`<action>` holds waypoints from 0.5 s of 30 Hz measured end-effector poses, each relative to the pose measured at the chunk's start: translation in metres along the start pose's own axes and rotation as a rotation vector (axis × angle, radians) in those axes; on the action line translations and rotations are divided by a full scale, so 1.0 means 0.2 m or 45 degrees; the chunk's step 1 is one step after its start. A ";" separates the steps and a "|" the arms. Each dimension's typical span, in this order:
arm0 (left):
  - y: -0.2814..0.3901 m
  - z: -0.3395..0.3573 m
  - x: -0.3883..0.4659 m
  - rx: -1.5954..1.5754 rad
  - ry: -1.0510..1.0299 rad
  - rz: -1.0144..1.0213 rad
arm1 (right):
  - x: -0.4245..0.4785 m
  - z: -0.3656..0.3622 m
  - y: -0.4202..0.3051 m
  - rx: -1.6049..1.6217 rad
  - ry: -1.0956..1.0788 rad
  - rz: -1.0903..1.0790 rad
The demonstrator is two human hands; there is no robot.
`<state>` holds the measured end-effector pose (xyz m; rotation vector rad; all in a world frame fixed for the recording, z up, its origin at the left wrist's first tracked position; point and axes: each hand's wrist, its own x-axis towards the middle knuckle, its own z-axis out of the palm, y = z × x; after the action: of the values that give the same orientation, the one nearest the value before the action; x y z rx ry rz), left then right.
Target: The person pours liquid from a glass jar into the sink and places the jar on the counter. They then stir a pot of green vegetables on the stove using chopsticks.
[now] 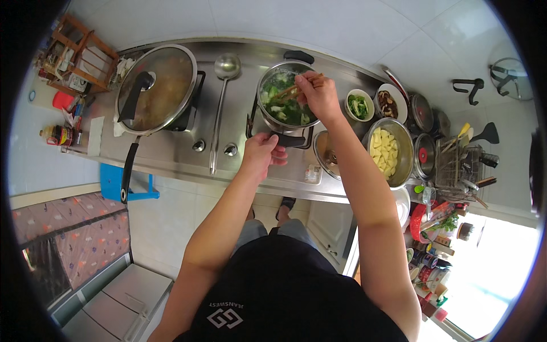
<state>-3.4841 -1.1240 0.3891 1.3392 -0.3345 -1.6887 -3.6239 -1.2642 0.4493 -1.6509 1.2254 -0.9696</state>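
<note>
A steel pot (pixel 282 124) stands on the right burner, with green leafy vegetables (pixel 273 92) and pale pieces in liquid inside. My right hand (pixel 318 94) grips wooden chopsticks (pixel 287 91), whose lower ends dip among the vegetables. At the near side of the pot, my left hand (pixel 261 154) touches the black side handle (pixel 290 140), thumb against it and the other fingers below. How firmly it holds the handle cannot be made out. Right of the pot lies a glass lid (pixel 323 149), partly behind my right forearm.
A lidded frying pan (pixel 160 92) covers the left burner, its long handle (pixel 129 171) jutting past the counter edge. A steel ladle (pixel 222 111) lies between the burners. Rightward stand a bowl of chopped greens (pixel 358 106), a bowl of dark slices (pixel 388 104) and a basin of cut potatoes (pixel 405 158).
</note>
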 end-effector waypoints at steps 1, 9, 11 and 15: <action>0.00 0.00 0.00 0.005 0.000 -0.006 | 0.02 0.00 0.04 -0.021 0.064 -0.002; 0.00 0.00 -0.01 -0.027 0.010 0.007 | -0.01 -0.17 0.01 -0.513 -0.012 -0.104; 0.00 0.00 0.00 -0.027 0.008 0.005 | -0.04 -0.16 -0.01 -0.315 -0.114 -0.009; -0.01 -0.01 0.01 0.003 -0.018 -0.004 | -0.02 -0.03 0.01 0.029 -0.090 0.046</action>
<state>-3.4834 -1.1237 0.3863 1.3304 -0.3427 -1.7017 -3.6306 -1.2623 0.4488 -1.6261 1.1891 -0.8923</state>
